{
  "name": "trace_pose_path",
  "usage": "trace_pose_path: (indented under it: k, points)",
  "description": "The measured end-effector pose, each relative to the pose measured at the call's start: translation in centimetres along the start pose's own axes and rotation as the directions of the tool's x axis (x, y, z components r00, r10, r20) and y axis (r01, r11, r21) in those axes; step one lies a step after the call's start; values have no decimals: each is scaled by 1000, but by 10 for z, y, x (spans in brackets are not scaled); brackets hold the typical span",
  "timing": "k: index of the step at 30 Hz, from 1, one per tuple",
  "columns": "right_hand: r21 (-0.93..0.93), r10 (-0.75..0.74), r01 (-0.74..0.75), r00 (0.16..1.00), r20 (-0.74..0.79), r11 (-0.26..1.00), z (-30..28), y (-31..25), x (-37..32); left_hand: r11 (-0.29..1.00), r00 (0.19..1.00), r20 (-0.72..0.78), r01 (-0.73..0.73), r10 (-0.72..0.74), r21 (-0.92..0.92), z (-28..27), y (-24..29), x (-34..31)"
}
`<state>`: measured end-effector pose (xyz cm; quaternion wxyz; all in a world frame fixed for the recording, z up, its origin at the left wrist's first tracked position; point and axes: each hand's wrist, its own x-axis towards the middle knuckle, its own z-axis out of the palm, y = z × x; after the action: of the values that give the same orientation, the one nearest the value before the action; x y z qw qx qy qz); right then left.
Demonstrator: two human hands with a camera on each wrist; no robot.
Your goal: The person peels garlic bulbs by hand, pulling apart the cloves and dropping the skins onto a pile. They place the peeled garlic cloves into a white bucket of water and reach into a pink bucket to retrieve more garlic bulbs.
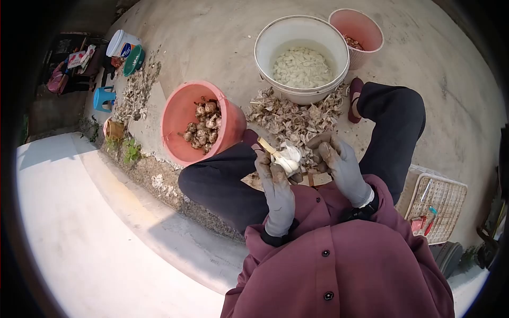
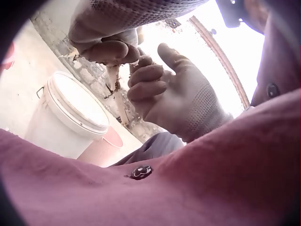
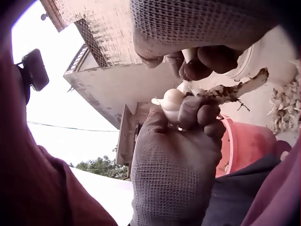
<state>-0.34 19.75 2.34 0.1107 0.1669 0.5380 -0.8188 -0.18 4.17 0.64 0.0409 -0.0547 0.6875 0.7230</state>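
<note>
In a grey, soil-stained glove, the left hand [image 1: 278, 196] grips a partly peeled garlic bulb [image 1: 289, 158] whose stem slants up to the left. White cloves show at its top in the right wrist view, beside the thumb [image 3: 157, 120], and the dirty stem [image 3: 242, 89] sticks out past the fingers. Close by on the right, apart from the bulb, the right hand [image 1: 344, 169] has curled fingers. A small pale piece, seemingly a clove [image 3: 189, 54], is pinched between them. The left wrist view shows the right hand [image 2: 171, 89] with its thumb raised.
A pink bucket [image 1: 233, 127] of unpeeled bulbs stands left of the knees. Ahead are a white bucket [image 1: 262, 66] with cloves in water and another pink bucket [image 1: 366, 21]. Peelings [image 1: 294, 116] cover the ground between the feet. A crate [image 1: 450, 206] is at the right.
</note>
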Motion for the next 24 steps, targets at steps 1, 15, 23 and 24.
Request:
trace_pose_path:
  k: [1,15,23,24]
  points:
    - [-7,7,-7,1000,10,1000,6,0,0,1000,1000,-14,2,-2,-4,2,-4,-2]
    - [-388,-287,300,953,93,872,21,41,34,980,992,52,123,-116,-159,5,8,0]
    - [206,285,-351,913,291,914,-1,34,35,965,989,43,151,-145,-215,-18,-1,2]
    - [11,177,-187,946,270,982,1,27,31,963,970,-53,226,-236,-149,-18,1,3]
